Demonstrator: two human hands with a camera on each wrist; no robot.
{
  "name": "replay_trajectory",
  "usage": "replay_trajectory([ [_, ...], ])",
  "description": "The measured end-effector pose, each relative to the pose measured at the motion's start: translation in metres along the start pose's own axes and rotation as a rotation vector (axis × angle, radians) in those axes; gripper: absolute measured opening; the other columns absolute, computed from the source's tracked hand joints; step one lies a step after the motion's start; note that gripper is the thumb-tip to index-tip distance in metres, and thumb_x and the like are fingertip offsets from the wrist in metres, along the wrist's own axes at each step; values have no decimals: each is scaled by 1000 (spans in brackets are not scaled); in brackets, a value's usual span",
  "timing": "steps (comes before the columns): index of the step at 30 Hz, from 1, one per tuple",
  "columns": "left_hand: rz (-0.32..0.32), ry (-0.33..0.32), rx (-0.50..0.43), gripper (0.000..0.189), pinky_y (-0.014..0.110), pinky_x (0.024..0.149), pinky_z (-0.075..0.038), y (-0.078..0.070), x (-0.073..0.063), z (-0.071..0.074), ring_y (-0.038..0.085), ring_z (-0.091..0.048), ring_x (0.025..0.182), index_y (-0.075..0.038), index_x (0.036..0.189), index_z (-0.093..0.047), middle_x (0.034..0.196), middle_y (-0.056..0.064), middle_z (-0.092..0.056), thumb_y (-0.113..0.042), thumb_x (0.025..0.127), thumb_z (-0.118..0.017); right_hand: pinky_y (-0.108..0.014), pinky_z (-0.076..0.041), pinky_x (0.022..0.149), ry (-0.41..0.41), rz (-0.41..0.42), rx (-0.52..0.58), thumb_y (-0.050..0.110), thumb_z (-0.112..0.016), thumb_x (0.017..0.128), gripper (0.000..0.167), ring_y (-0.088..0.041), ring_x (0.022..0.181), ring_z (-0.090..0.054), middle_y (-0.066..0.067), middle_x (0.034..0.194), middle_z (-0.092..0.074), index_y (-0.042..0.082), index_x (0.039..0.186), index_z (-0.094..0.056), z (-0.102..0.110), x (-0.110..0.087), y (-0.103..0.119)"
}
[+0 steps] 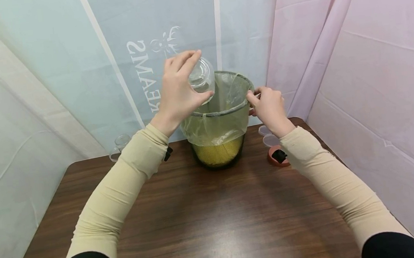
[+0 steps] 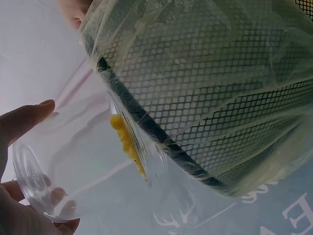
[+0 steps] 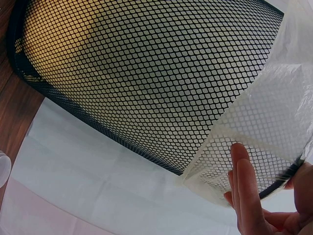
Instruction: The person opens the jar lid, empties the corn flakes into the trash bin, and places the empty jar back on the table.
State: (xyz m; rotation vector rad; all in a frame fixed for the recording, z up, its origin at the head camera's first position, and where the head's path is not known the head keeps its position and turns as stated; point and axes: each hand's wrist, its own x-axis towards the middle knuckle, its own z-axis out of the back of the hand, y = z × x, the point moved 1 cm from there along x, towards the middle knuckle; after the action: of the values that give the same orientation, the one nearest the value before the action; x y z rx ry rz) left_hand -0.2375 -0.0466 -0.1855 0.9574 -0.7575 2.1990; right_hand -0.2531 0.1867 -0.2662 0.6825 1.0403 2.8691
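Observation:
My left hand (image 1: 177,91) grips a clear plastic jar (image 1: 204,76), tipped on its side above the near left part of the bin's rim. In the left wrist view, yellow bits (image 2: 128,147) lie inside near the jar's mouth, which is beside the rim. The black mesh wastebasket (image 1: 219,157) stands on the table, lined with a thin, translucent bag (image 1: 216,130) folded over its rim. Yellow material shows through the mesh low down. My right hand (image 1: 270,107) pinches the lined rim at the right, with fingers (image 3: 247,183) on the outside over the bag.
Two clear round lids (image 1: 271,140) and a reddish round piece (image 1: 275,162) lie right of the bin, partly behind the right wrist. Clear round plastic pieces (image 1: 122,141) are at the table's back left. Fabric walls (image 1: 65,76) border the brown table (image 1: 217,224).

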Motion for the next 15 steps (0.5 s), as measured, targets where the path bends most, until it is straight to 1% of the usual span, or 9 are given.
replay_trajectory([
  [2,11,7,13,83,30,100,-35,0,1,0,26,-44,116,-5,134,-52,133,9,-54,-26,63,-88,-41,-48,85,-2,2,-4,38,-46,94,35,-15,55,-68,-7,80,-73,9,97,-66,0,0,0],
  [5,50,13,30,85,30,99,-34,1,3,1,26,-44,114,-4,134,-52,133,10,-54,-30,62,-88,-41,-48,85,-3,0,-6,38,-45,94,36,-15,56,-68,-6,80,-73,9,97,-66,0,0,0],
  [11,191,29,45,87,30,98,-35,5,11,2,28,-44,115,-5,133,-54,128,12,-55,-41,60,-87,-41,-48,86,1,-3,-2,39,-44,94,37,-18,58,-69,-6,81,-73,9,97,-66,0,0,0],
  [15,299,70,42,87,31,100,-36,8,17,3,28,-45,119,-7,133,-54,129,12,-56,-47,62,-84,-41,-47,86,4,-2,-1,40,-44,94,38,-19,59,-70,-6,81,-73,9,97,-66,0,0,1],
])
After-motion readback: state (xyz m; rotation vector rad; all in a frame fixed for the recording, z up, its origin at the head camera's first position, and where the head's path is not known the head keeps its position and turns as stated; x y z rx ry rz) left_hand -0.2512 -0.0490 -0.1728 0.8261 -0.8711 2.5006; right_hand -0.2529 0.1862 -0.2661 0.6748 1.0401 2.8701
